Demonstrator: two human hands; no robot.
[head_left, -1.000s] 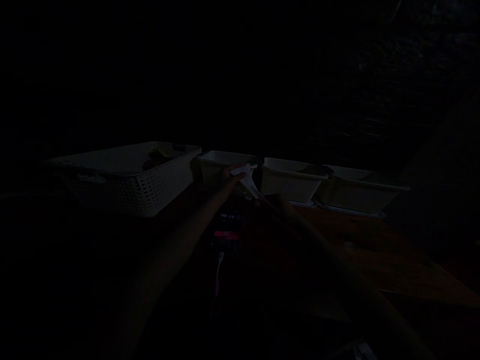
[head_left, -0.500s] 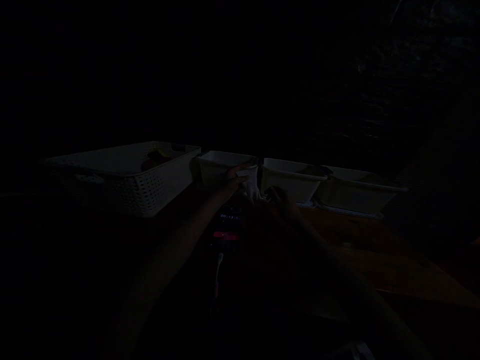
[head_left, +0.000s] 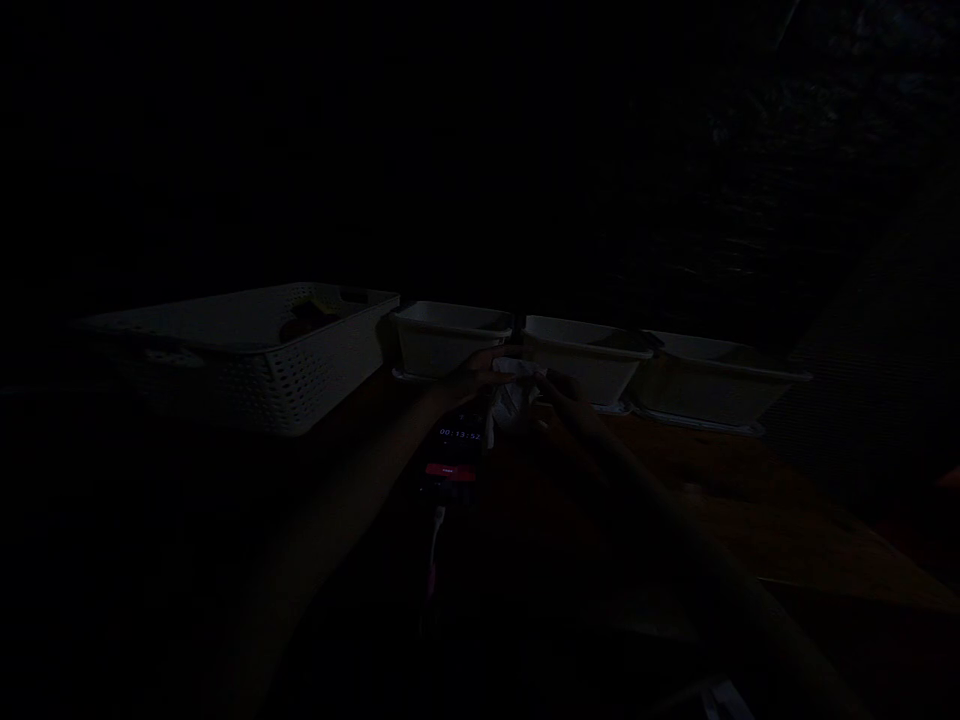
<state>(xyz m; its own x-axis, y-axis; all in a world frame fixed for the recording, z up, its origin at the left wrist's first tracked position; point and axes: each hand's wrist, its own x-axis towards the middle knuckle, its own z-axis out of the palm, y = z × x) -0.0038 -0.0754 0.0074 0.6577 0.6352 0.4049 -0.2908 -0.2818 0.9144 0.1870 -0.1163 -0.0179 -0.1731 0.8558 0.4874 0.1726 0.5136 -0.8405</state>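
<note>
The white cloth (head_left: pixel 514 402) has sunk, pinched by the left hand (head_left: pixel 466 383) and right hand (head_left: pixel 568 398).

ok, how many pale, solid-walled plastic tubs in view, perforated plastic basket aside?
3, in a row: left tub beside the perforated basket, middle tub next, right tub at the right end. Darkness may hide others.

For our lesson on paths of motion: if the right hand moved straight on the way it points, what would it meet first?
Most likely the crumpled white item just ahead of the right hand, though darkness makes depth uncertain.
</note>
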